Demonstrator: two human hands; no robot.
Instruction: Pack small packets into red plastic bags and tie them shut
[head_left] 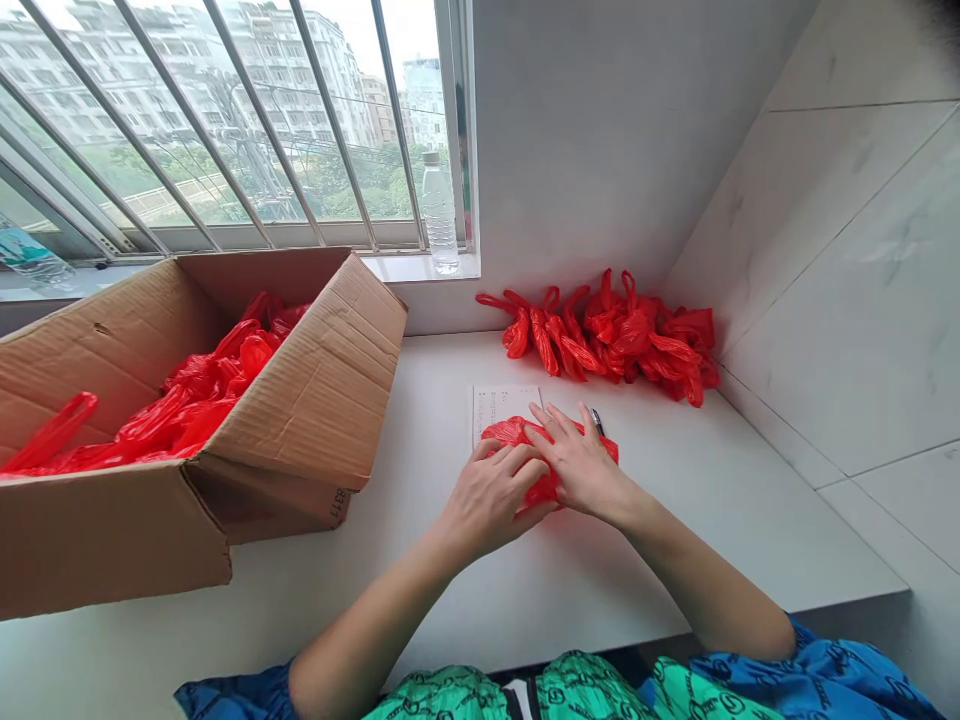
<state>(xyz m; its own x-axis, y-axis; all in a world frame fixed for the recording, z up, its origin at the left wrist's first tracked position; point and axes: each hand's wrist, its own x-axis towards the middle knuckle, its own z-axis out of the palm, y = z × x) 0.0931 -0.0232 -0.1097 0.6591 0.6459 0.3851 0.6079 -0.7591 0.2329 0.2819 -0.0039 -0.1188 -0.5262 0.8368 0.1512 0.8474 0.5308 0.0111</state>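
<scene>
A crumpled red plastic bag (513,430) lies on the white tabletop, partly over a sheet of paper with writing (504,400). My left hand (491,500) has its fingers bent over the bag's near left part, with the thumb along the near edge. On top of the bag rests my right hand (576,462), its fingers stretched out and spread. Both hands cover much of the bag, so its middle is hidden. A dark pen (597,422) shows just beyond the right hand's fingers.
At left stands an open cardboard box (300,370) holding red plastic bags (195,395). A pile of knotted red bags (615,335) lies against the back wall. One clear bottle (439,215) stands on the barred window's sill; another bottle (30,255) lies behind the box.
</scene>
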